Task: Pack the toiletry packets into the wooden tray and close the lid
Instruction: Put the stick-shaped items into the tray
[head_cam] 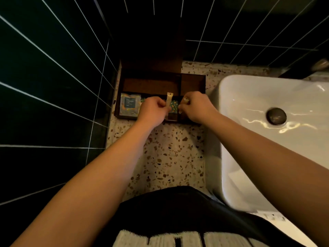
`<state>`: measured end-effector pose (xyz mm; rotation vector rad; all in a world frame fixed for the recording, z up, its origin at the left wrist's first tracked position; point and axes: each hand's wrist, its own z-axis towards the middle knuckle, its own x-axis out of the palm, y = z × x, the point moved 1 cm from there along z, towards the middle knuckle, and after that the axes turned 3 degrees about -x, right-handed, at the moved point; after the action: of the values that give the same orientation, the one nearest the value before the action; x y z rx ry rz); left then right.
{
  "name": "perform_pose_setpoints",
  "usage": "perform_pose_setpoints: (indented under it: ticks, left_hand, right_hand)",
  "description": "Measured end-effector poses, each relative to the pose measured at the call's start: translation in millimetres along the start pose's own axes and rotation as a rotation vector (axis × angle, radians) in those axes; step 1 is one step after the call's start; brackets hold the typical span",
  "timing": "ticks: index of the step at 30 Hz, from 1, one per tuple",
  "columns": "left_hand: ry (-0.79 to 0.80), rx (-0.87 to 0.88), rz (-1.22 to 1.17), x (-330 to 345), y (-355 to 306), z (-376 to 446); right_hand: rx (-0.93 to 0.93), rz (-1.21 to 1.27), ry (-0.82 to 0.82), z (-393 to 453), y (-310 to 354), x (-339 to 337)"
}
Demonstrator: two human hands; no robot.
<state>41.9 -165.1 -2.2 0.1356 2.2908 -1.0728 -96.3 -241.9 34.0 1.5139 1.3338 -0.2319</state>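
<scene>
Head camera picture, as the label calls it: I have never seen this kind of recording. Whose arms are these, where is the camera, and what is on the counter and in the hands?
There is no machine here. The camera sits on a person's head and looks down, so the two bare arms reaching forward are the wearer's own.

On the speckled counter stands a dark wooden tray with its lid raised against the tiled wall. A white sink is to the right.

In the tray's front left lies a silvery shower cap packet, and beside it a green patterned packet, partly hidden by the hands.

The left hand pinches a slim pale sachet, held upright over the tray. The right hand has a closed grip on something small and pale; what it is cannot be told.
</scene>
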Motion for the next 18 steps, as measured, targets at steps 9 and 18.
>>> perform_pose_setpoints:
  ticks: [9, 18]
  left_hand:
    - [0.067, -0.133, 0.181, 15, 1, 29]
    - [0.095, -0.169, 0.265, 23, 4, 41]
  right_hand:
    - [0.017, -0.143, 0.103, 29, 11, 5]
    - [0.048, -0.338, 0.138, 45, 19, 19]
